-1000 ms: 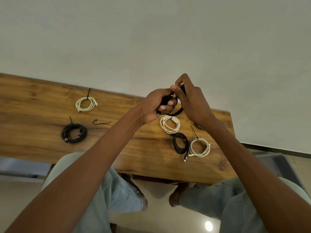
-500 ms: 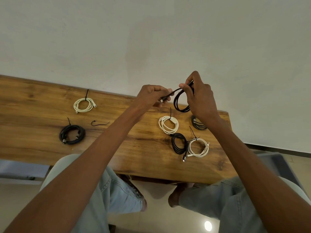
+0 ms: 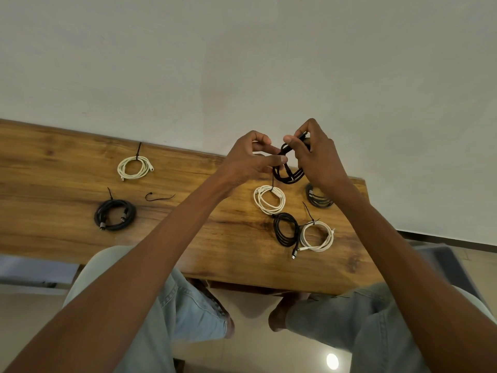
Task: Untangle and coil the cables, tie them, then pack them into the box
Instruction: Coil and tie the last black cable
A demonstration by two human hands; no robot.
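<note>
Since a moment ago my hands have closed in: left hand (image 3: pixel 251 157) and right hand (image 3: pixel 316 154) both pinch the black coil (image 3: pixel 287 173) above the surface (image 3: pixel 188 238). Six coils lie finished; tying this one and boxing remain, I judge.

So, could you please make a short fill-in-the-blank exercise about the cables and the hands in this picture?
1. Both hands, the left hand and the right hand, hold a coiled cable whose colour is ____.
2. The number of white coils lying on the wooden table is ____.
3. The loose cable tie lies to the ____ of the black coil at the table's left end.

Missing words: black; three; right
</note>
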